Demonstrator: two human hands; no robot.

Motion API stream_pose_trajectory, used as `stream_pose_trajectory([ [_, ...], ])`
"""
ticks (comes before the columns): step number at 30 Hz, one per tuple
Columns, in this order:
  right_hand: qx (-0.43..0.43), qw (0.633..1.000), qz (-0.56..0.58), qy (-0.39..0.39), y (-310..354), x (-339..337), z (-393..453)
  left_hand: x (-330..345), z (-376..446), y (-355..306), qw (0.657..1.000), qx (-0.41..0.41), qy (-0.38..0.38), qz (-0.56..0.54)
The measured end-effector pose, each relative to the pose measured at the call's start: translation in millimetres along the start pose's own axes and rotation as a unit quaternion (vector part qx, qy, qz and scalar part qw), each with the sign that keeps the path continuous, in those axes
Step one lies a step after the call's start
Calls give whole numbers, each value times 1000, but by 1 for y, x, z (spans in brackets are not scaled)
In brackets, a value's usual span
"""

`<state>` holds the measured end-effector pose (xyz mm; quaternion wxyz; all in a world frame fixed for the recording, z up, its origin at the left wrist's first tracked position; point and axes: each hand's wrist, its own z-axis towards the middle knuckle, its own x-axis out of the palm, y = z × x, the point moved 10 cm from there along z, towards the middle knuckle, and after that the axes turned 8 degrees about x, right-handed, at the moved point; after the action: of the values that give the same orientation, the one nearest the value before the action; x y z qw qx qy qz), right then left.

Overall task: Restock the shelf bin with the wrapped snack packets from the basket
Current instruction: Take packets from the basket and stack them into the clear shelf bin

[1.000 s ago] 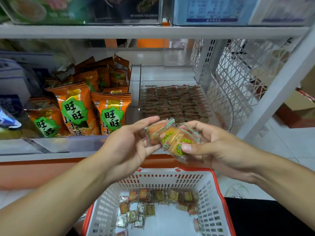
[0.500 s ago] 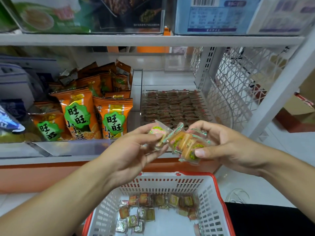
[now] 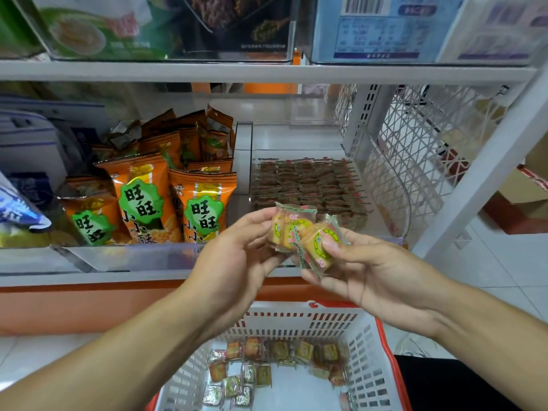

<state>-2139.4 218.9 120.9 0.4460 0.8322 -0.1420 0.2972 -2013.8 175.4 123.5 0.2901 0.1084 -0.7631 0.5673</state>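
Both hands are raised in front of the shelf, meeting just above the basket. The left hand [image 3: 234, 256] grasps a small stack of wrapped snack packets [image 3: 289, 228] between thumb and fingers, its fingers curled round their left side. The right hand [image 3: 364, 271] pinches another packet [image 3: 320, 243] of the same kind, thumb pressed on its yellow-and-green face, with the fingers curled beneath; this packet touches the left hand's stack at its 4 o'clock side. Directly behind the held packets, toward 12 o'clock, sits the clear shelf bin [image 3: 299, 137], its front half filled with tight rows of brown wrapped packets [image 3: 305, 185] standing on edge, its rear half bare. At 6 o'clock from the hands stands a white basket [image 3: 299, 318] with a red rim, holding loose packets [image 3: 252, 369] scattered along its far wall and left of centre. At 9 o'clock from the bin, orange snack bags [image 3: 142, 200] with green labels stand upright in the neighbouring compartment. At 3 o'clock a white wire mesh panel [image 3: 415, 161] closes the shelf's end. Boxed goods [image 3: 382, 28] sit on the shelf above.
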Motion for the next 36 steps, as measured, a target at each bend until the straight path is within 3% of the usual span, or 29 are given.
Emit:
stream_pose_trajectory([
  [5, -41, 987, -153, -23, 21, -1, -7, -3, 3, -9, 993, 7, 30, 116],
  [10, -49, 980, -189, -42, 28, -9, -11, 4, 0, -20, 956, 17, 158, 245],
  [14, 4, 988, -154, 32, 19, 3, -11, 13, -3, -25, 928, 49, 224, 294],
  [17, 34, 987, -136, 83, 13, 13, -12, 17, -3, -36, 898, 102, 234, 359],
  [22, 56, 985, -111, 119, 5, 21, -12, 17, -5, -35, 894, 106, 244, 362],
  [26, 52, 987, -95, 121, 3, 24, -11, 15, -6, -24, 915, 73, 217, 331],
  [30, 20, 991, -126, 33, 4, 12, -6, 20, -15, 1, 955, -15, 203, 214],
  [33, -14, 979, -198, -44, 8, 2, -7, 30, -23, 12, 964, -76, 220, 128],
  [36, -55, 959, -260, -102, 17, -3, -9, 30, -24, 17, 975, -106, 187, 60],
])
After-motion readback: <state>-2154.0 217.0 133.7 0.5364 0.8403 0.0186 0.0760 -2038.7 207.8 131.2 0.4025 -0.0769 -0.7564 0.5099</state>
